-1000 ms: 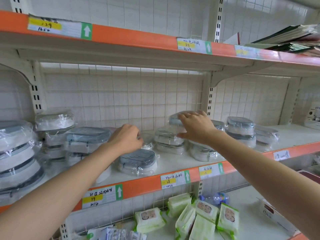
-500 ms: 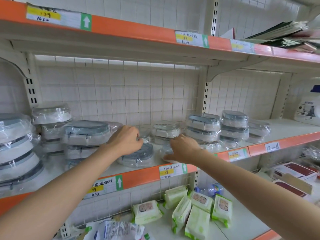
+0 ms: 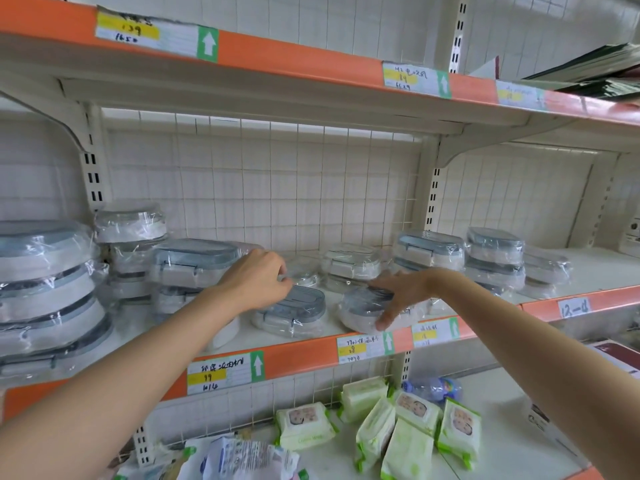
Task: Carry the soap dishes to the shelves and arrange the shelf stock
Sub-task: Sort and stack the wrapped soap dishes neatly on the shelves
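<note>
A store shelf (image 3: 311, 355) with an orange front edge holds plastic-wrapped soap dishes. At far left, big tubs (image 3: 45, 282) stand stacked, with a dish stack (image 3: 194, 261) just beside them. The left hand (image 3: 256, 278), fingers curled, rests on a grey-lidded dish (image 3: 294, 306) near the shelf front, apparently steadying or nudging it into line; whether it truly grips is unclear. To its right, the right hand (image 3: 401, 292) lies spread over a wrapped dish (image 3: 363, 310) at the shelf edge, fingers straight, likely pushing it back. Behind stand more stacks (image 3: 429, 254), which limit how far back the dishes can go. On the shelf below lie wipe packs (image 3: 408, 431).
</note>
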`<state>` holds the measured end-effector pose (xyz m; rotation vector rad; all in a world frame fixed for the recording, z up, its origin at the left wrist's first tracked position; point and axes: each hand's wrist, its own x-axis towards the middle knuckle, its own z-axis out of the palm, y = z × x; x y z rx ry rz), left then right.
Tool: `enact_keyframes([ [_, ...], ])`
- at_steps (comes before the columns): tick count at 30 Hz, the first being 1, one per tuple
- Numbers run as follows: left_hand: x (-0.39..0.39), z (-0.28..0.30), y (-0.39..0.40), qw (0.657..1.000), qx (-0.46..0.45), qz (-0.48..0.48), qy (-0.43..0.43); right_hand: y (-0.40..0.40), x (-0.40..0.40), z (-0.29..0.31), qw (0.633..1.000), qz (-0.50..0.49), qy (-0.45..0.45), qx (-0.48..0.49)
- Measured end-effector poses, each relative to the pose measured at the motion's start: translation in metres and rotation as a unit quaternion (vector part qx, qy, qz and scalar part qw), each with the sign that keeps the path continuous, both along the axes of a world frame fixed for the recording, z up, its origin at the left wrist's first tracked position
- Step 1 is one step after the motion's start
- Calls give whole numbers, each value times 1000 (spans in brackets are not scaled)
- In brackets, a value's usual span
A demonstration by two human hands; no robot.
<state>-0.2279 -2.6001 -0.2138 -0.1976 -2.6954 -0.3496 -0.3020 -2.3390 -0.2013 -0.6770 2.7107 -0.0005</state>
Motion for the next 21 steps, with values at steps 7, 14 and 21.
enact_keyframes([
  [7,0,1,6,1000,-7,5,-11,11,1,4,999,17,47,4],
  [14,-1,22,12,1000,24,-6,6,-9,16,30,981,42,178,-68],
  [21,4,28,3,999,-29,15,-2,-79,22,11,969,34,218,-113],
])
